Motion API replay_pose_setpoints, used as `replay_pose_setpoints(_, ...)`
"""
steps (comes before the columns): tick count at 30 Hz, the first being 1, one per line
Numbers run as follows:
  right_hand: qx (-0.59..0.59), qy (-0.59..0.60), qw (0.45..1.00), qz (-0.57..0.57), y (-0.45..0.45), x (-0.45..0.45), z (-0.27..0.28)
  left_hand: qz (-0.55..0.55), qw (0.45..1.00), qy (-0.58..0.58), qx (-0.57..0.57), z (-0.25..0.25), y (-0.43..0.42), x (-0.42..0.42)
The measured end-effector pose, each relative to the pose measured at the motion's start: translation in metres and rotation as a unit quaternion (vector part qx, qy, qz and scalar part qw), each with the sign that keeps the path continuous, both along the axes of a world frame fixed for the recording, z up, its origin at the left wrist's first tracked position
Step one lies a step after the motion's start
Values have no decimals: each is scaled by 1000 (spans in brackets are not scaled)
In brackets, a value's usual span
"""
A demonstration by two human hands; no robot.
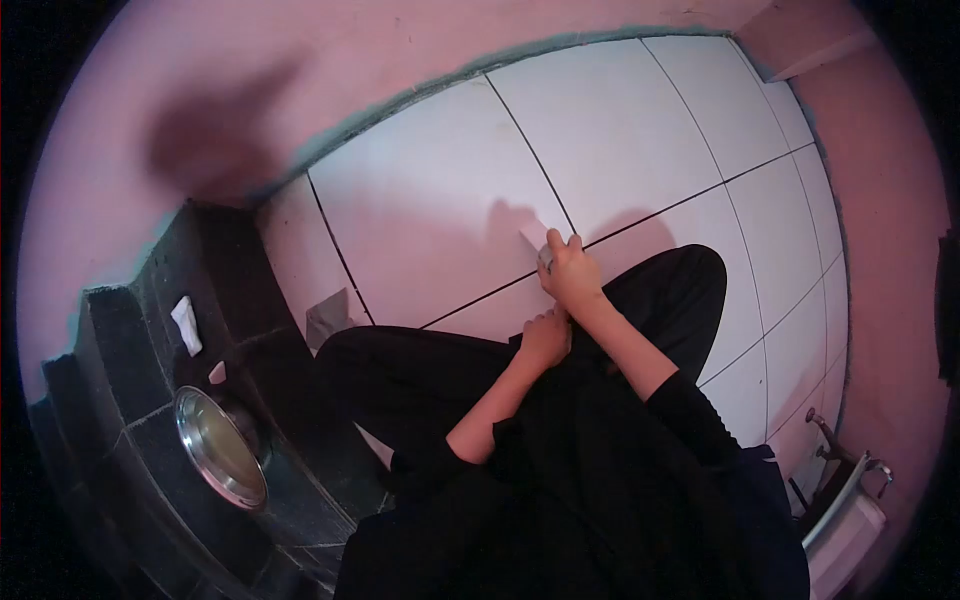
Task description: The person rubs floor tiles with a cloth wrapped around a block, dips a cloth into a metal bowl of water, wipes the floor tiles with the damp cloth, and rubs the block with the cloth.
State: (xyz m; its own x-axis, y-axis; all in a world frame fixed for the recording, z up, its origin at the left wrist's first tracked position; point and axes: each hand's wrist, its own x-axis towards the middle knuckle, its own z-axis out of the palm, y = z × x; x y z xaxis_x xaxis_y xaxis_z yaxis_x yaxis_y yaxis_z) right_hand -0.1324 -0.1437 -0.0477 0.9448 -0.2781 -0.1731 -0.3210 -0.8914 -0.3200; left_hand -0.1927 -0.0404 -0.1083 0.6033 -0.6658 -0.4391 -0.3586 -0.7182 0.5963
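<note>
My right hand [572,270] is closed, its fingers wrapped round a small pale flat-sided piece [533,236] that sticks out past the fingertips over the tiles. A greyish bit shows between the fingers, too small to name. Lower and to the left, my left hand [545,340] rests close to the right wrist, fingers curled in. Whatever it may hold is hidden. Both hands are above my lap, between my bent knees in black cloth.
White tiled floor [620,110] meets pink walls. On dark tiled steps at left are a metal bowl [183,412] with cloudy liquid, a white folded bundle [186,325] and a small pale chip [217,372]. A grey sheet [328,318] lies near my knee. A metal-framed object [835,505] stands lower right.
</note>
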Motion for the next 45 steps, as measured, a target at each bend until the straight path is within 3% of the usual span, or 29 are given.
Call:
replay_pose_setpoints(16,-7,17,999,-47,2,191,1,-4,998,69,8,-1,-5,9)
replay_pose_setpoints(18,-6,21,999,-30,0,191,2,9,991,130,-32,-1,-2,11)
replay_pose_setpoints(25,-15,-34,999,-11,1,91,-9,43,990,136,-22,11,6,11)
replay_pose_setpoints(31,11,-39,999,6,2,-26,-1,-9,999,51,1,-6,1,4)
replay_pose_setpoints(33,-2,-20,1000,-21,6,-26,0,-71,997,-13,37,-6,0,2)
replay_pose_setpoints(36,-7,-20,999,-25,9,3,-5,-60,996,-51,35,-5,-1,-4)
replay_pose_setpoints(45,-20,9,999,-31,6,131,-3,-17,996,87,29,6,-8,7)
